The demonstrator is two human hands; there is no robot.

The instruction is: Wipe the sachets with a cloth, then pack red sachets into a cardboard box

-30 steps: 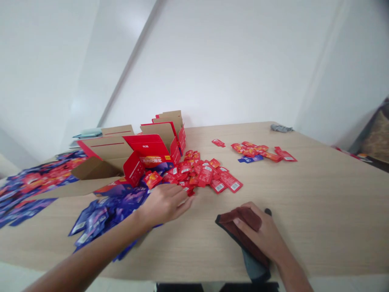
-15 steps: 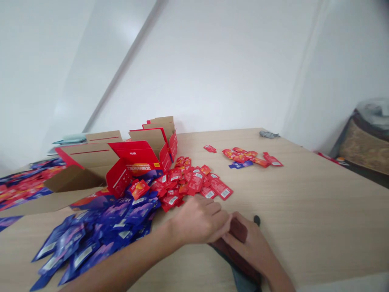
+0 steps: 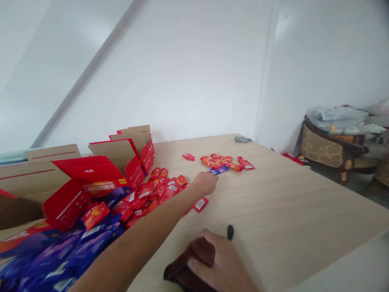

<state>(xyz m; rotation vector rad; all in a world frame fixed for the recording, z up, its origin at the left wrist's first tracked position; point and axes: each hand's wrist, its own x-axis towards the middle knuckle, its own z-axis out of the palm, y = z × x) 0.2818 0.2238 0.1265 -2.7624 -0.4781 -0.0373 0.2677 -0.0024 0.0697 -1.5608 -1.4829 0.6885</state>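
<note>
My left hand [image 3: 206, 183] stretches out over the table, its fingers curled together beside the near edge of a blue sachet [image 3: 219, 170]. Its fingertips are hidden, so I cannot tell whether they grip anything. The blue sachet lies against a small group of red and orange sachets [image 3: 216, 160]. Close to me, my right hand [image 3: 223, 259] is closed around a dark brown, soft pouch [image 3: 190, 265] with its upper part folded over. A black rounded tip [image 3: 230, 232] shows just past the right hand. Left of my left forearm is a heap of red sachets [image 3: 148, 190].
Blue-purple sachets [image 3: 75, 251] are heaped at the near left. Open red cardboard boxes [image 3: 91, 170] stand behind them, flaps raised. One red sachet [image 3: 188, 157] lies apart, and a crumpled grey item [image 3: 242, 139] is at the far edge. A patterned armchair [image 3: 322, 142] stands beyond the table [image 3: 282, 211].
My left hand has left the pouch and reached forward to the small group of sachets. My right hand still holds the pouch, now lower and further left in view. The view has turned right.
</note>
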